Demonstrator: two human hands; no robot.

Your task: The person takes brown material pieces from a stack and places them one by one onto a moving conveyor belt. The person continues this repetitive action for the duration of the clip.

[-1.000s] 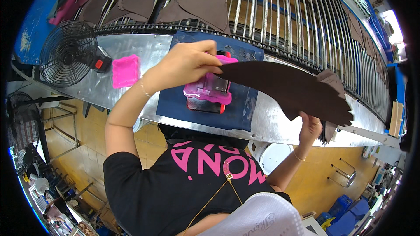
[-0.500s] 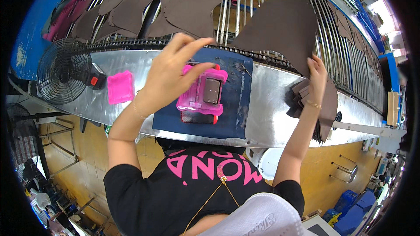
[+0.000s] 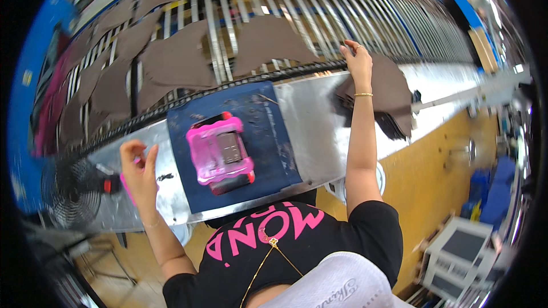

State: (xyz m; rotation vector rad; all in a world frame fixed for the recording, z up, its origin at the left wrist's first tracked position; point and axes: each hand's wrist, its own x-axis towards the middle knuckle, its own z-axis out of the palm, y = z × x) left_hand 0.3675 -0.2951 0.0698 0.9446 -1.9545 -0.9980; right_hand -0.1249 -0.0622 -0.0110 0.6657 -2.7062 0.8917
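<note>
My left hand (image 3: pixel 138 174) is over the pink tray (image 3: pixel 127 189) at the left of the metal table, covering most of it. Its thumb and forefinger are apart, and a bit of pink shows between them, too blurred to name. My right hand (image 3: pixel 358 64) hovers at the far edge of the table, beside the stack of dark brown cut pieces (image 3: pixel 391 88), fingers loosely apart and holding nothing. A large brown cut piece (image 3: pixel 268 45) lies flat on the conveyor rods, left of that hand. On the blue mat (image 3: pixel 268 154) rests a pink frame-like holder (image 3: pixel 208 157) containing a dark brown block (image 3: pixel 231 147).
A black fan (image 3: pixel 71 191) stands at the table's left end. Several more brown pieces (image 3: pixel 177 54) cover the conveyor's left part. The conveyor's chain edge (image 3: pixel 228 85) runs along the table's far side. A pale bar (image 3: pixel 456 100) reaches in from the right.
My right hand has let go of the large brown piece, which now lies on the conveyor. The left hand has moved from above the pink holder to the pink tray. The whole view has turned.
</note>
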